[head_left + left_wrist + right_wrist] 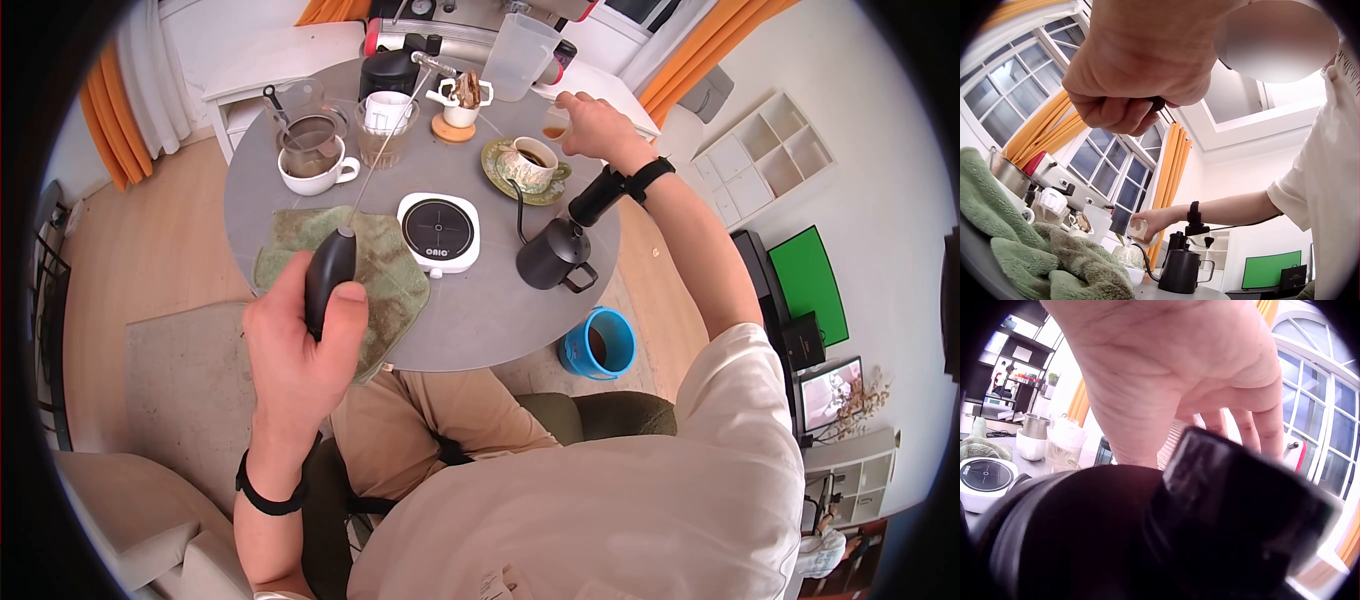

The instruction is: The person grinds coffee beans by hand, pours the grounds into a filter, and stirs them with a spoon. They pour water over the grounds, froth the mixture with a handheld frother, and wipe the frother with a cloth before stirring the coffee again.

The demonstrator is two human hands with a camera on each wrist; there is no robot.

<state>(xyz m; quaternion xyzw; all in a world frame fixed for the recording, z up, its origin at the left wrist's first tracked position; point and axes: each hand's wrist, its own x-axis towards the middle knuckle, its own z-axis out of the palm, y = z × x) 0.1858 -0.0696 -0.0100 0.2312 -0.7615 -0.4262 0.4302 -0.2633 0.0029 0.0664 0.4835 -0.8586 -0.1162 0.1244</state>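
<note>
My left hand [305,345] grips the black handle [330,275] of a tool with a long thin metal rod, which reaches up across the table towards the white dripper pot [460,112]. Curled fingers of the left hand [1129,81] show in the left wrist view. At the table's right, my right hand [605,135] holds a small clear glass [555,131] with a little brown liquid. Beside it, a patterned cup [530,165] of dark liquid stands on a green saucer [495,178]. In the right wrist view, dark wrist gear hides part of the right hand [1179,369].
A white scale [438,262] sits mid-table by a stained green cloth [395,300]. The black gooseneck kettle [548,258] stands near the right edge. White cup [318,182] with a strainer, glass jug [388,148] and clear pitcher [520,58] stand farther back; a blue bucket [597,345] is below.
</note>
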